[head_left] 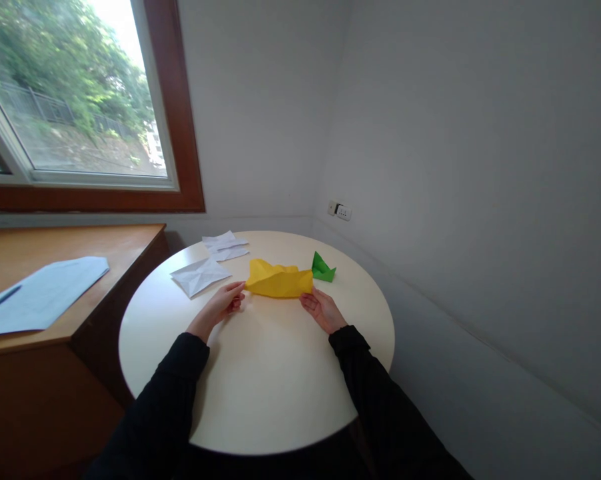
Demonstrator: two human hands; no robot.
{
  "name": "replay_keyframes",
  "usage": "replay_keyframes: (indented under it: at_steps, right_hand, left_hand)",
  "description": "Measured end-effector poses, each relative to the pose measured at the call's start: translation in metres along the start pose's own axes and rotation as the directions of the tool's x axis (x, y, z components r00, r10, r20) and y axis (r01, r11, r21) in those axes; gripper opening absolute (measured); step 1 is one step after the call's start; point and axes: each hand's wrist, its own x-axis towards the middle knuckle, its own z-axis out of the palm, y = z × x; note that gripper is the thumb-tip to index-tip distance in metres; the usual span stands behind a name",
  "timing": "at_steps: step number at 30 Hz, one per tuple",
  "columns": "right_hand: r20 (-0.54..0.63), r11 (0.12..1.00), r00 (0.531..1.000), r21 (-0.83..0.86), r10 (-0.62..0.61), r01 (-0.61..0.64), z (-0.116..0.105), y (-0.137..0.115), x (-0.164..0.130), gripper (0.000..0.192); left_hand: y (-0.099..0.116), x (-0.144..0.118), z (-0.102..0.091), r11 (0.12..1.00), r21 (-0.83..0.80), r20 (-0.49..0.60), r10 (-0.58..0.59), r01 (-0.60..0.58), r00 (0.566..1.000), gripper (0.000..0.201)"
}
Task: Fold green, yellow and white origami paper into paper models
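A creased sheet of yellow paper (279,281) stretches between my two hands over the round table. My left hand (220,305) pinches its left corner between thumb and fingers. At the opposite end, my right hand (323,309) grips the right corner, with its fingers curled beneath. The paper's far edge stands up unevenly in folds. Just behind its right end sits a small green folded-paper boat (323,268), close to my right hand. A creased white paper (199,276) lies flat beyond my left hand.
The round white table (275,400) bears more folded white papers (225,245) at its far left. To the left, a wooden desk (130,257) holds pale sheets (55,293) and a pen (0,301). Walls enclose the far side and right, with a socket (344,213) near the corner.
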Motion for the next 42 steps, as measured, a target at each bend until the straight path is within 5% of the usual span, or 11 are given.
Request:
replay_keyframes:
  at_steps: [8,13,27,42]
  right_hand:
    - [0.061,1.000,0.998,0.014,0.020,-0.021,0.003,-0.002,-0.003,0.011]
    - [0.103,1.000,0.994,0.004,0.031,-0.031,0.004,-0.001,-0.004,0.011]
    - [0.171,0.991,0.984,-0.134,0.043,-0.020,0.006,-0.001,-0.007,0.016]
    - [0.092,0.955,0.995,-0.289,-0.045,0.070,0.005,0.010,-0.002,0.032]
  left_hand:
    - [-0.001,0.003,0.003,0.976,-0.135,0.117,-0.156,0.171,0.981,0.027]
    - [0.000,0.001,0.003,0.956,-0.227,0.198,-0.142,0.187,0.970,0.022]
    - [0.004,0.000,0.006,0.972,-0.197,0.109,-0.110,0.130,0.988,0.007]
    - [-0.003,-0.004,0.015,0.993,-0.002,0.012,-0.115,0.115,0.993,0.053]
